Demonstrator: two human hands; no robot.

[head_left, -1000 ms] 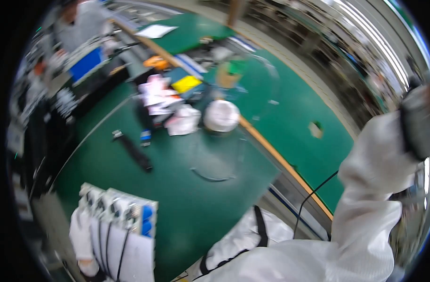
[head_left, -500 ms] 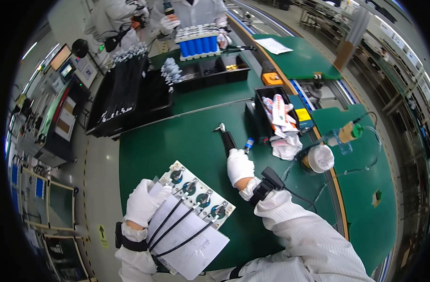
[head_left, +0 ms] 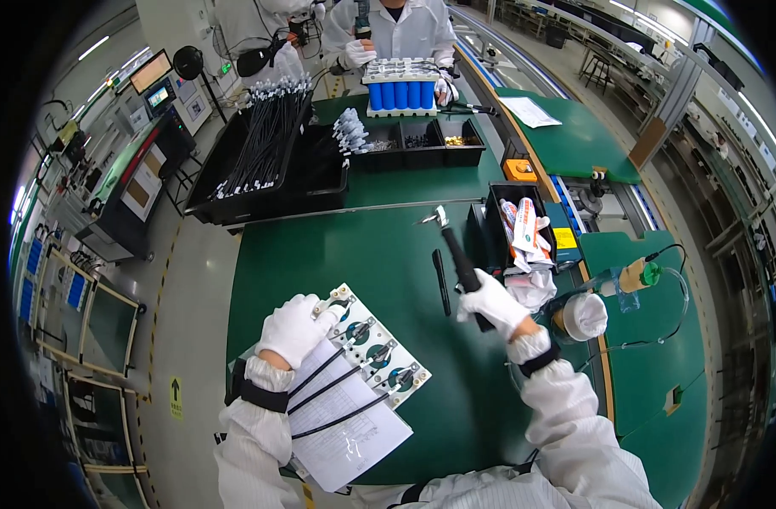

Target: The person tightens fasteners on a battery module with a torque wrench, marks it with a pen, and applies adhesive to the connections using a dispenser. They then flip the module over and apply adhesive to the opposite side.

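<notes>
A white-topped module (head_left: 409,363) with round terminals and several black cables (head_left: 330,414) lies at the near left of the table. Printed paper sheets (head_left: 354,454) lie over it, under the cables. My left hand (head_left: 296,329), in a white glove, is closed over the module's upper left corner, beside the sheets. In my gloved right hand (head_left: 495,304) is a ratchet wrench (head_left: 461,254), gripped by its black handle, its metal head pointing away from me. A black pen-like tool (head_left: 441,282) lies on the green table left of the wrench.
A black bin (head_left: 493,222) of tubes stands right, near a white-covered cup (head_left: 585,316) and a bottle (head_left: 638,280). Farther off are black trays (head_left: 273,199) of cables and small parts. Across the table, a co-worker (head_left: 392,38) handles a blue-celled module (head_left: 401,95).
My right hand has lifted the wrench and moved right, uncovering the pen-like tool. My left hand has shifted up and inward along the module's corner. The view has shifted slightly.
</notes>
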